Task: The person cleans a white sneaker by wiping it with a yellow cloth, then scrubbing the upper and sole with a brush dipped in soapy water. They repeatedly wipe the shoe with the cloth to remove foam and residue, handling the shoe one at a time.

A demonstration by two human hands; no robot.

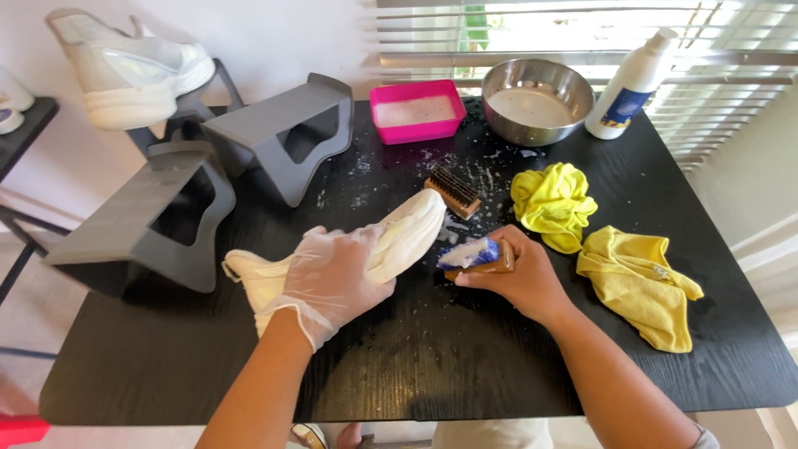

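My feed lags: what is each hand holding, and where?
Left hand grips the white sneaker around its middle; right hand holds a soapy brush by its wooden back.

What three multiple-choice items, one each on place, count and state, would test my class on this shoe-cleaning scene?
1. Where is the pink tub?
A. far edge of the table
B. on the floor
C. in the right hand

2. How many yellow cloths lie on the table?
A. one
B. two
C. four

3. What covers the left hand?
A. nothing
B. a clear glove
C. a yellow cloth

Answers:
1 A: the pink tub sits beside the metal bowl.
2 B: one crumpled cloth, one flatter cloth.
3 B: the gloved left hand grips the white shoe.
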